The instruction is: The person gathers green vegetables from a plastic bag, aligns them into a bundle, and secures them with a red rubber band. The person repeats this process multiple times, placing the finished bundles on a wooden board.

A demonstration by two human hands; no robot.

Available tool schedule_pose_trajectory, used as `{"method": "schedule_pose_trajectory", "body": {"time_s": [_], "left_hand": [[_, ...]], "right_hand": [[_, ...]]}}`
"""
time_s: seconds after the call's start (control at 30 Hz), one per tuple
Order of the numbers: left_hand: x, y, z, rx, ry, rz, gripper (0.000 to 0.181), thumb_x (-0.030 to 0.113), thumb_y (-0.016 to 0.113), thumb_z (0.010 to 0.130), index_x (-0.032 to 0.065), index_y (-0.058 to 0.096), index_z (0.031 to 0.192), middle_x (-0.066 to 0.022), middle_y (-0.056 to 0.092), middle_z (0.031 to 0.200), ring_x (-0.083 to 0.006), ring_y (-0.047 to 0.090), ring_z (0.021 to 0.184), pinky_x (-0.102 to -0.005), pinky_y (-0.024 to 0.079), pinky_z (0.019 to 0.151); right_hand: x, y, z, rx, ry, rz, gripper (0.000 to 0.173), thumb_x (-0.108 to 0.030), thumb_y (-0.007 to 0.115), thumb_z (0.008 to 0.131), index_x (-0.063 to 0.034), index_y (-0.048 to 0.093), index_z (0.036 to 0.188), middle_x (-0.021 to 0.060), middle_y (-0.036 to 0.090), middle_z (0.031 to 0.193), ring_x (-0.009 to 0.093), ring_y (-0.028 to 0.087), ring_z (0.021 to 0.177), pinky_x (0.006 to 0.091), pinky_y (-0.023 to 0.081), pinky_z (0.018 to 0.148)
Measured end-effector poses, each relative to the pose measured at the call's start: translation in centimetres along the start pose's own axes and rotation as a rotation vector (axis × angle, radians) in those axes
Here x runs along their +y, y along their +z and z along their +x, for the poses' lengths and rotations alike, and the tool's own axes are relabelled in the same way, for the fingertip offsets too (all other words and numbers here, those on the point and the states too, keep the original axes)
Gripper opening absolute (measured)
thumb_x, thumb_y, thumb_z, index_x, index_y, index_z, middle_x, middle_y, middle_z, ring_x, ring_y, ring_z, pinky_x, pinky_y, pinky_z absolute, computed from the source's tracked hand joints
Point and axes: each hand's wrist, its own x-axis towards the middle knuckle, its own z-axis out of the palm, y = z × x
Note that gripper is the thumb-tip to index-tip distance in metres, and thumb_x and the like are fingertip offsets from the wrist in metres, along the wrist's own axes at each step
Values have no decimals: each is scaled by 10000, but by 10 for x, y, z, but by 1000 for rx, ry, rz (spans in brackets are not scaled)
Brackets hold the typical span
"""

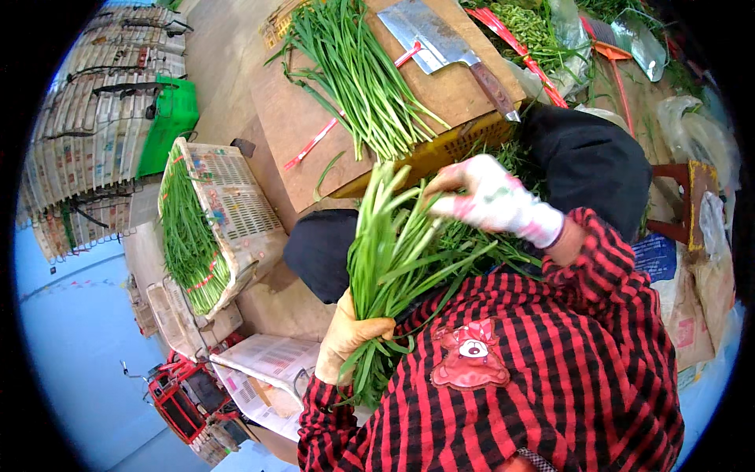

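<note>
My left hand (348,339), in a tan glove, is closed around a loose bunch of garlic chives (383,259). Their pale stalk ends point up and away from me, and the leaf tips hang below my fist. At the bunch's right side is my right hand (486,197), in a stained white knit glove. Its bent fingers reach the stalk ends; whether they pinch any is unclear. Ahead, a pile of chives (360,76) lies on a brown board (265,118). Red ties (315,138) lie partly under this pile. A cleaver (436,38) rests flat to its right.
A yellow crate (472,138) supports the board. Tied chive bundles (191,236) fill a white plastic crate (236,194) at left, near stacked crates (88,130). Loose greens (472,242) cover my lap. To the right are a long-handled dustpan (640,44) and a low stool (684,203).
</note>
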Motion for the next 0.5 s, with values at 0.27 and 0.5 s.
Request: {"method": "schedule_pose_trajectory", "body": {"time_s": [0.27,0.5], "left_hand": [[-19,-19,-6,-58,70,-228,586,-50,687,579,-41,526,1142,-121,606,844,-155,505,487,-263,390,454],[-27,-26,-2,-93,127,-319,570,24,705,591,-51,527,1128,-138,607,908,-158,466,455,-280,332,445]], "right_hand": [[23,-54,-42,210,-53,1127,359,-256,628,885,48,564,1067,174,643,1023,264,643,909,371,511,819],[30,-25,-40,88,103,-202,398,-269,651,822,21,638,1096,128,681,1013,173,638,934,318,492,868]]}}
